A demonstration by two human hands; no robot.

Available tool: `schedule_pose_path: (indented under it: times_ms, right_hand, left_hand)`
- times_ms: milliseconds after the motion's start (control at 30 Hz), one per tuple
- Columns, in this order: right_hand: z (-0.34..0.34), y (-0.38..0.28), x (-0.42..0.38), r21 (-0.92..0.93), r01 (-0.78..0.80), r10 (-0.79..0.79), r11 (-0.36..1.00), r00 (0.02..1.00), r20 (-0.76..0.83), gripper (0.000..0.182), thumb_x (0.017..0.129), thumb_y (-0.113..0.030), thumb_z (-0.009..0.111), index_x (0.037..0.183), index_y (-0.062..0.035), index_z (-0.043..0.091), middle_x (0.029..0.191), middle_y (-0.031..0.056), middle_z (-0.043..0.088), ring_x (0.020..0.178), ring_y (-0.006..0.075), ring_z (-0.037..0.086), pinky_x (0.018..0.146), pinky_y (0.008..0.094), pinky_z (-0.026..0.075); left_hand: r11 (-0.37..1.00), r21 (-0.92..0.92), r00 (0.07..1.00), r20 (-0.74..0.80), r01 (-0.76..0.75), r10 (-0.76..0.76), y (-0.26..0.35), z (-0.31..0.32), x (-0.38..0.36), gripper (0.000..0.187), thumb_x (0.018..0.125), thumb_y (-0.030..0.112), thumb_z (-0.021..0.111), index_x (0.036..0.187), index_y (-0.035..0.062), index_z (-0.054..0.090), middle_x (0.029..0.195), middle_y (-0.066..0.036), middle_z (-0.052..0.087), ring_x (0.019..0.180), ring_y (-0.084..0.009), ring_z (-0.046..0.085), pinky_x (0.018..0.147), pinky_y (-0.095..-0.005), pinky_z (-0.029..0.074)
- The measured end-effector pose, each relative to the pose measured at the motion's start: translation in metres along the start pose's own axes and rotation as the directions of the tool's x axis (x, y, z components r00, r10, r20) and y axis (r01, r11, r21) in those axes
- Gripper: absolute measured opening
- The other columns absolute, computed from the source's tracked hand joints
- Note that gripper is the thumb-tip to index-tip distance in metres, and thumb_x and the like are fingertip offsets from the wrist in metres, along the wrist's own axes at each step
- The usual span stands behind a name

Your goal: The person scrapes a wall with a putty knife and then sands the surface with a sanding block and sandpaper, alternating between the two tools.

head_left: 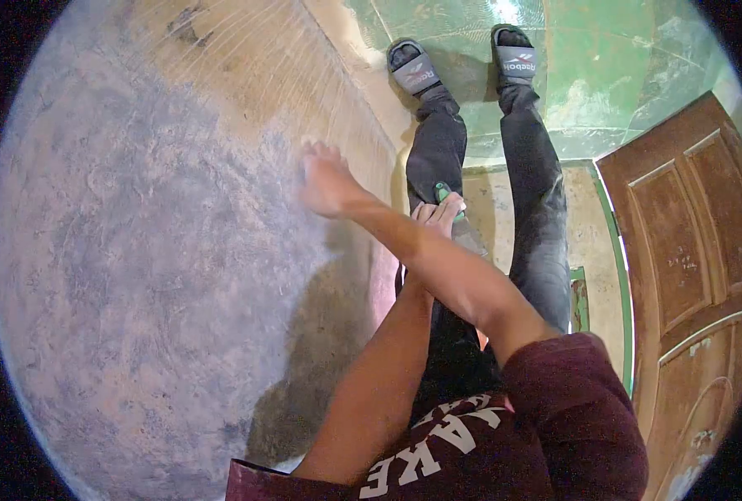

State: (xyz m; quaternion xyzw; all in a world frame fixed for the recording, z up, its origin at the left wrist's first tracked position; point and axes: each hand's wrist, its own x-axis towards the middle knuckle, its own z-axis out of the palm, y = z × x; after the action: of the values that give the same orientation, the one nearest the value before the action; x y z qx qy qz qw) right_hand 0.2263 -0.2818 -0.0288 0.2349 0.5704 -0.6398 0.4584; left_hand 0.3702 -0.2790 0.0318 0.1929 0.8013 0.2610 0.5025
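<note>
My left hand (439, 215) is closed around a putty knife (444, 193) in front of my dark trousers. Its green handle shows above the fingers, and a greyish blade seems to extend below them, partly hidden. My right arm crosses over the left one. At the end of it, my right hand (329, 182) is at the wall (162, 217), blurred by motion, with its fingers apart and no tool in it. Grey, streaky plaster covers much of this wall, while a bare tan band shows towards its far end.
My feet, in grey slides (415, 75), stand on a green tiled floor (588, 92) beside the wall's base. To the right is a brown panelled wooden door (680, 217). A green strip (613, 217) edges a tan surface next to it.
</note>
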Motion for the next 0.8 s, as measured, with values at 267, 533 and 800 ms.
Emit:
schedule_pose_path:
  times_ms: [267,533,800]
  right_hand:
    - [-0.014,-0.009,-0.007,-0.021,0.049,-0.045,0.999,0.988,0.144,0.087,0.085,-0.023,0.064,0.151,0.0109,0.019,0.151,0.0372,0.029,0.143,0.0472,0.028,0.120,0.0507,0.022]
    - [0.020,-0.004,-0.017,-0.064,0.200,-0.206,0.978,0.969,-0.134,0.085,0.083,-0.021,0.065,0.150,0.0118,0.023,0.145,0.0389,0.037,0.138,0.0507,0.034,0.116,0.0534,0.028]
    - [0.022,-0.006,-0.019,0.048,0.085,-0.077,0.995,0.986,-0.147,0.070,0.080,-0.010,0.051,0.140,0.0203,0.033,0.140,0.0382,0.044,0.134,0.0505,0.041,0.117,0.0532,0.028]
  left_hand:
    - [0.989,-0.065,0.990,0.060,0.132,-0.128,0.000,-0.003,0.002,0.038,0.086,0.027,0.056,0.120,0.0107,0.060,0.131,-0.004,0.063,0.102,-0.0279,0.060,0.108,-0.0489,0.038]
    - [0.998,-0.033,0.998,-0.026,0.052,-0.053,0.007,-0.010,0.010,0.033,0.084,0.014,0.061,0.117,0.0128,0.062,0.127,-0.003,0.066,0.094,-0.0290,0.060,0.093,-0.0420,0.044]
    - [0.992,-0.052,0.993,0.034,0.113,-0.111,0.010,-0.020,0.013,0.039,0.081,0.023,0.066,0.118,0.0109,0.060,0.129,-0.007,0.064,0.097,-0.0327,0.059,0.095,-0.0432,0.042]
